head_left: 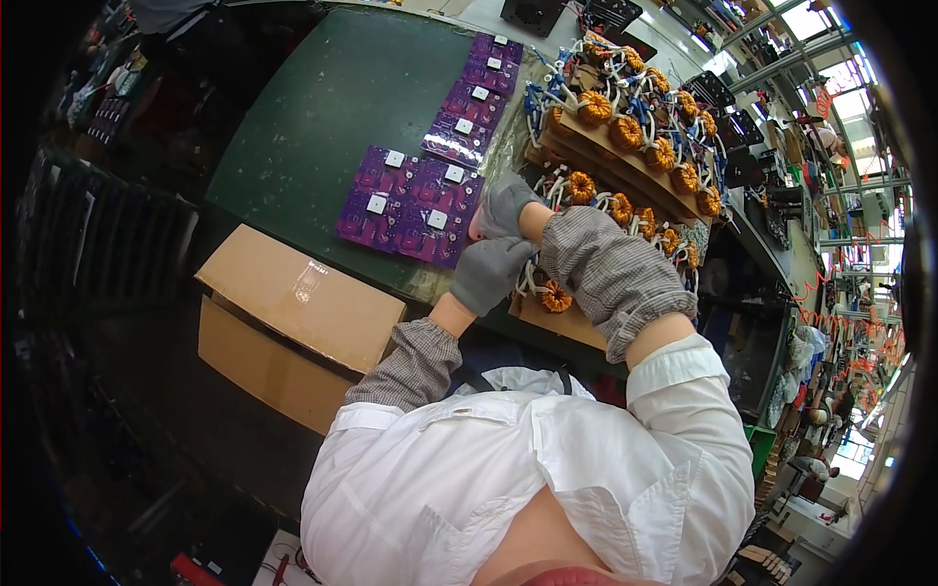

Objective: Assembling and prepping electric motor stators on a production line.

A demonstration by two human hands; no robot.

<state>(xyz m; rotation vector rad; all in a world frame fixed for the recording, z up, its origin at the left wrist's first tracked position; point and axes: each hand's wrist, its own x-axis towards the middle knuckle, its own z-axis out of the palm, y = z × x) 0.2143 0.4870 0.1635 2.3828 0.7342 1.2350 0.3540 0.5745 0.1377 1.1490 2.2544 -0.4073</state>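
My two grey-gloved hands are close together at the right edge of the purple circuit boards (405,210). My left hand (486,274) is curled closed beside the lowest board, its fingertips turned away from view. Just above it, my right hand (508,203) is bent inward with fingers drawn together, and some bare fingertips show near the board's edge. Whatever lies between the hands is too hidden to name. More purple boards (467,115) run up the green mat (313,117), each bearing white square pieces.
To the right, copper-wound ring coils (626,132) with white and blue leads stand in rows between cardboard dividers (596,166). A cardboard box (303,293) stands at the mat's near left edge. Black parts (532,14) sit at the far side.
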